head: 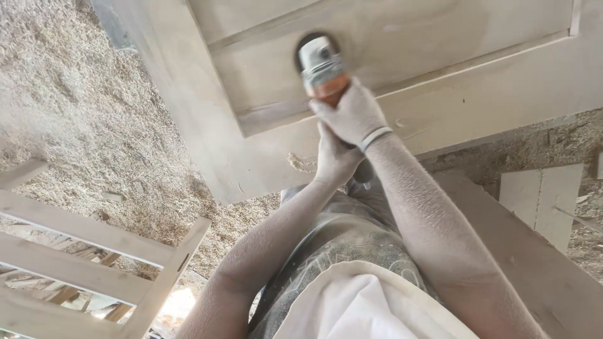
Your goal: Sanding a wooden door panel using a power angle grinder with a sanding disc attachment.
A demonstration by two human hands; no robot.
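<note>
An orange and grey angle grinder [320,66] rests with its disc on a recessed panel of a pale wooden door [402,56] lying flat. My right hand [352,113], coated in dust and wearing a pale wristband, is wrapped around the grinder's orange body. My left hand [334,157] grips the rear end of the tool just behind the right hand. Both forearms are covered in fine wood dust. The door's raised frame runs along the near edge of the panel.
Wood shavings [81,119] cover the floor at left. A slatted wooden frame [88,257] lies at lower left. A brown plank [540,263] runs along the right, with pale boards [540,194] behind it.
</note>
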